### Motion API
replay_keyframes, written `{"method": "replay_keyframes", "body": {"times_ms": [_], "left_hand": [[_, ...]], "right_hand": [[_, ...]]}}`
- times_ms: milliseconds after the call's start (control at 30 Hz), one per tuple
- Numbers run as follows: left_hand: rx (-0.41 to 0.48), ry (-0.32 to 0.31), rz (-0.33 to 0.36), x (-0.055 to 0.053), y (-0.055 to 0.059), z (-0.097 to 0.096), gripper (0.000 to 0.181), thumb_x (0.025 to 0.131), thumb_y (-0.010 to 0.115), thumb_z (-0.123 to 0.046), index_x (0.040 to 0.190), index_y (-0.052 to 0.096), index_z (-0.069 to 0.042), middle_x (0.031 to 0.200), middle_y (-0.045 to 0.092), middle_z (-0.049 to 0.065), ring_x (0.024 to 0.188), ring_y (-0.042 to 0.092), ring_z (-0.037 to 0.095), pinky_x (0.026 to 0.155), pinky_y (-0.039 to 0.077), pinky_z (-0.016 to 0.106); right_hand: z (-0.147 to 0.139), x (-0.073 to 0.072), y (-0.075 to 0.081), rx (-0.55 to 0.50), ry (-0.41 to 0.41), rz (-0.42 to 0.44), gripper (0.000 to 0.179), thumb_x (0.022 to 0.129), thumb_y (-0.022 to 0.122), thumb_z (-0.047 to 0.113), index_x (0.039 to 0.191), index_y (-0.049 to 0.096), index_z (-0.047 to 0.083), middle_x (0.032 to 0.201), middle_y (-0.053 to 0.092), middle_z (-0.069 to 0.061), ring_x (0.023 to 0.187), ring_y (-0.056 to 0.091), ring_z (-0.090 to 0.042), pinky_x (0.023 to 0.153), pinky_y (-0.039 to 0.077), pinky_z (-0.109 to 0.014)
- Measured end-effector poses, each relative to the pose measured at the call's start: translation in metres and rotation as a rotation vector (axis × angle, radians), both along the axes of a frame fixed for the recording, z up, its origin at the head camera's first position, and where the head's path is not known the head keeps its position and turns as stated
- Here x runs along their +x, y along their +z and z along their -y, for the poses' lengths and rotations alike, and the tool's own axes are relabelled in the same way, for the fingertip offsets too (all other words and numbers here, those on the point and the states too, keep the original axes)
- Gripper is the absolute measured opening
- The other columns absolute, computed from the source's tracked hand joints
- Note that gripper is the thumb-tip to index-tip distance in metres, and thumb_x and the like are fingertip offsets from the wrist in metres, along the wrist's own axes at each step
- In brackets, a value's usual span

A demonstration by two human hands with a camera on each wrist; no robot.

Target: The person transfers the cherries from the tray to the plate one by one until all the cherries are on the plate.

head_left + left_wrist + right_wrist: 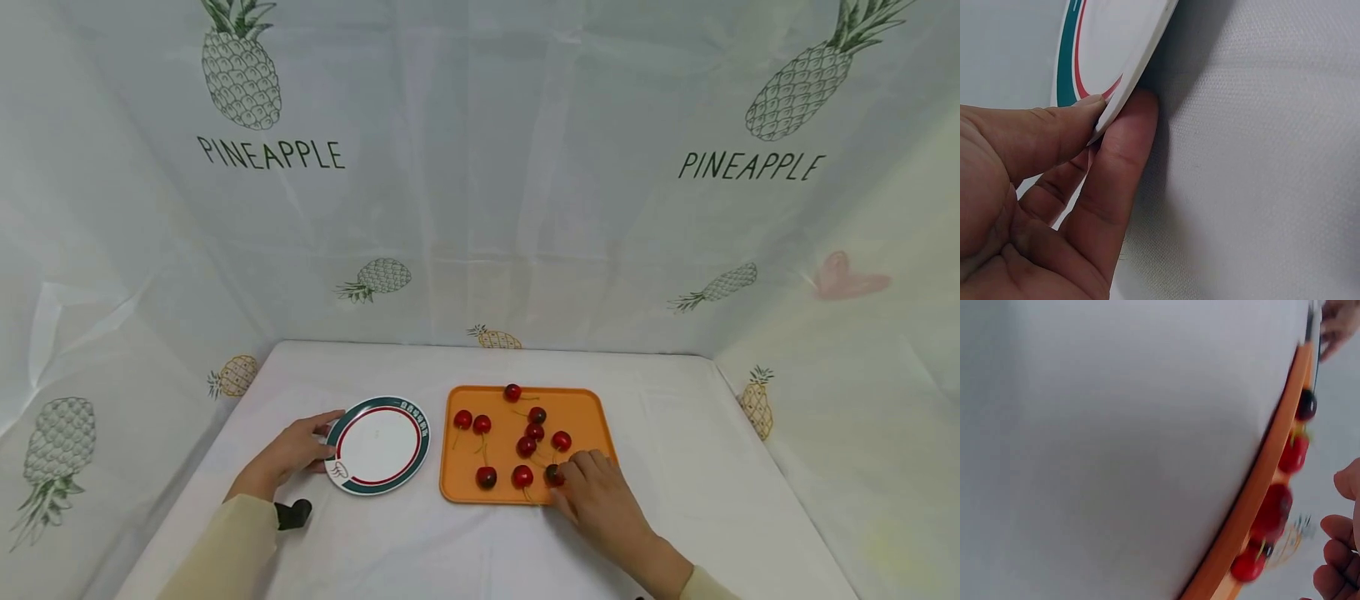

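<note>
A white plate (377, 446) with a green rim band and a red ring is positioned on the left part of the tabletop (690, 467), nearer its left edge than its right. The left-hand side of the plate rim is gripped by the left hand (291, 450), with the thumb set on the upper face and fingers placed beneath. It cannot be determined whether the plate is raised. A black device (294, 514) is located at the left wrist.

An orange tray (583, 417) is located to the right of the plate, apart from it, midway between the tabletop's left and right edges. Ten red and dark-red cherries (527, 447), several with visible stems, are spread in the tray.

The right hand (603, 510) is positioned over the near right corner of the tray, with its fingers bent at a dark cherry (552, 475) close to the near edge. Whether this cherry is gripped cannot be determined. Beyond the tabletop's far edge, a pale curtain (480, 183) printed with pineapples is hung.
</note>
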State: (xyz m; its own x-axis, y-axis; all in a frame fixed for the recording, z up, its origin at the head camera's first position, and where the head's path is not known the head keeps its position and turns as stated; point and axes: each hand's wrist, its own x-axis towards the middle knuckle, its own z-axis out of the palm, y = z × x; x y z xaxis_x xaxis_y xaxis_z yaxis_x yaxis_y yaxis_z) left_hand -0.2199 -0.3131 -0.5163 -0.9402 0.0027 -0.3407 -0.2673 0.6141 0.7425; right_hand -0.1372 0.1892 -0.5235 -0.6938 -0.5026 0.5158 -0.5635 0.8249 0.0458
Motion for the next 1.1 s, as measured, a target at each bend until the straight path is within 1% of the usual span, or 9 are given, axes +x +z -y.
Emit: {"method": "replay_keyframes", "body": {"times_ms": [133, 267, 533, 767, 933, 1100], "left_hand": [[0.0, -0.004, -0.001, 0.0, 0.0, 0.001, 0.071, 0.094, 0.068, 0.004, 0.16, 0.042, -0.006, 0.136, 0.048, 0.028, 0.105, 0.053, 0.031, 0.072, 0.054, 0.03], [-0.002, -0.002, -0.003, 0.001, 0.0, 0.0, 0.071, 0.094, 0.068, 0.004, 0.16, 0.042, -0.006, 0.136, 0.049, 0.028, 0.105, 0.053, 0.031, 0.072, 0.054, 0.03], [-0.008, 0.016, 0.004, 0.002, 0.002, -0.002, 0.071, 0.095, 0.068, 0.004, 0.16, 0.042, -0.006, 0.136, 0.049, 0.028, 0.104, 0.054, 0.031, 0.072, 0.055, 0.031], [-0.012, 0.025, 0.005, 0.001, 0.0, -0.002, 0.071, 0.095, 0.068, 0.003, 0.16, 0.043, -0.008, 0.136, 0.049, 0.028, 0.102, 0.055, 0.029, 0.072, 0.055, 0.031], [-0.019, 0.028, 0.01, 0.001, -0.001, -0.002, 0.071, 0.095, 0.068, 0.002, 0.16, 0.044, -0.009, 0.135, 0.049, 0.027, 0.102, 0.055, 0.029, 0.072, 0.055, 0.03], [-0.025, 0.03, 0.017, 0.0, -0.002, -0.001, 0.071, 0.095, 0.068, 0.002, 0.161, 0.043, -0.009, 0.136, 0.048, 0.027, 0.102, 0.055, 0.029, 0.071, 0.055, 0.029]], "right_hand": [[0.019, 0.001, -0.005, 0.035, 0.041, -0.01, 0.031, 0.085, 0.083, 0.038, 0.09, 0.061, 0.016, 0.091, 0.055, 0.005, 0.085, 0.044, -0.014, 0.072, 0.037, -0.029], [0.028, 0.002, -0.008, 0.067, 0.055, -0.007, 0.034, 0.083, 0.085, 0.038, 0.083, 0.058, 0.018, 0.086, 0.052, 0.007, 0.08, 0.04, -0.012, 0.071, 0.031, -0.026], [0.029, 0.001, -0.012, 0.128, 0.029, 0.022, 0.029, 0.083, 0.085, 0.034, 0.081, 0.061, 0.017, 0.083, 0.05, 0.005, 0.079, 0.041, -0.014, 0.07, 0.031, -0.027], [0.027, -0.003, -0.016, 0.094, 0.032, -0.018, 0.024, 0.082, 0.086, 0.025, 0.08, 0.063, 0.017, 0.08, 0.051, 0.006, 0.076, 0.037, -0.011, 0.069, 0.027, -0.024], [0.025, -0.006, -0.016, 0.08, 0.027, -0.004, 0.026, 0.081, 0.086, 0.025, 0.081, 0.062, 0.017, 0.08, 0.05, 0.006, 0.076, 0.037, -0.011, 0.069, 0.027, -0.024], [0.024, -0.008, -0.014, 0.092, 0.014, 0.013, 0.026, 0.083, 0.085, 0.025, 0.082, 0.06, 0.016, 0.078, 0.043, 0.007, 0.075, 0.034, -0.012, 0.067, 0.027, -0.025]]}}
